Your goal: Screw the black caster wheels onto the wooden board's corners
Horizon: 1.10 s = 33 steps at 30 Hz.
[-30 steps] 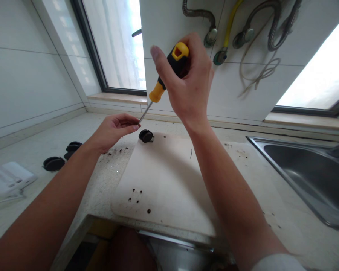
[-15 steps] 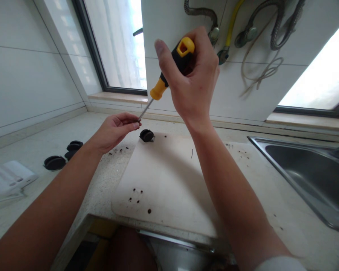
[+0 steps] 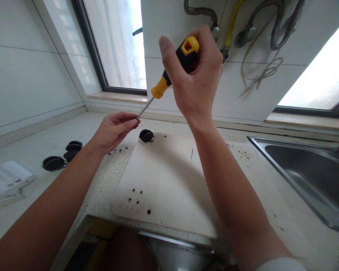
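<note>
My right hand [image 3: 199,75] is wrapped round the yellow-and-black handle of a screwdriver [image 3: 176,65], held tilted high over the counter with its shaft running down to the left. At the shaft's tip, my left hand [image 3: 117,130] pinches thumb and fingers together; what small thing sits between them is hidden. Just below and right of those fingertips, a black caster wheel [image 3: 146,135] stands on the far left corner of a white board [image 3: 158,177]. Several holes show in the board's near left corner. Small dark screws [image 3: 120,150] lie on the counter below my left hand.
More black casters [image 3: 53,163] lie left of my left forearm, near a white box-like device [image 3: 9,177] with a cable. A steel sink [image 3: 299,169] is set into the counter at right. Pipes and a yellow hose [image 3: 232,24] hang on the tiled wall.
My right hand and the screwdriver's handle have shifted slightly right, and the tip slightly left and up. My left hand still pinches at the tip. The caster and board look unchanged.
</note>
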Available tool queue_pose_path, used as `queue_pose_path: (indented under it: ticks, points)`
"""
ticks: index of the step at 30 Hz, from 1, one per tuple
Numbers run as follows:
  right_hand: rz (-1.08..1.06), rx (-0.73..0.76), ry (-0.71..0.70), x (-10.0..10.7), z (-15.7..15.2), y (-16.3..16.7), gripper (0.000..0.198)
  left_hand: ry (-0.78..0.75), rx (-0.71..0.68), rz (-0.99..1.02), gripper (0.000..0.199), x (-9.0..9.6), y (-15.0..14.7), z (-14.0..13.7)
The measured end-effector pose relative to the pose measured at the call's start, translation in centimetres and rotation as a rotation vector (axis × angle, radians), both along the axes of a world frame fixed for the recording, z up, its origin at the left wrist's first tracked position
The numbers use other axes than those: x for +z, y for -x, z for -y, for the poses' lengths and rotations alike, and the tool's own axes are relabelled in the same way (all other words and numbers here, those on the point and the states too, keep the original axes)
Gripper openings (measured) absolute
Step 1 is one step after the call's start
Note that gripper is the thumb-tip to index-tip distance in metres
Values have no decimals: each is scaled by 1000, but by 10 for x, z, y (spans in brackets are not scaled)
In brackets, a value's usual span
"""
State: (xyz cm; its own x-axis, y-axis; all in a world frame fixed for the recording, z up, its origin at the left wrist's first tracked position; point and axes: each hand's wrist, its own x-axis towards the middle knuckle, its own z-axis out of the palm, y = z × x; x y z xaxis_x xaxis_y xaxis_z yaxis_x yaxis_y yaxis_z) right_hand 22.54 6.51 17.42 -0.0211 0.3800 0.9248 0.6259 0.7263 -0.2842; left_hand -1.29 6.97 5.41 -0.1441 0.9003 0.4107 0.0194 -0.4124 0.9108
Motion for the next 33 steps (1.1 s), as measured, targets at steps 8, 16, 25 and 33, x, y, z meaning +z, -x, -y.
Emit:
queue_pose_path:
  ticks: [8,16,25,33]
  points:
    - [-124,29,-43,0,-9,-6,32,-107,-10,-113,47,-15,-13,-7]
    - [121,-80,149,-5,-18,-9,24,-218,128,-659,60,-62,-26,-13]
    - [338,-4,232,-30,-39,14,28,-284,146,-626,69,-75,-23,-18]
    - [391,-47,252,-36,-41,17,32,-296,167,-676,64,-72,-25,-15]
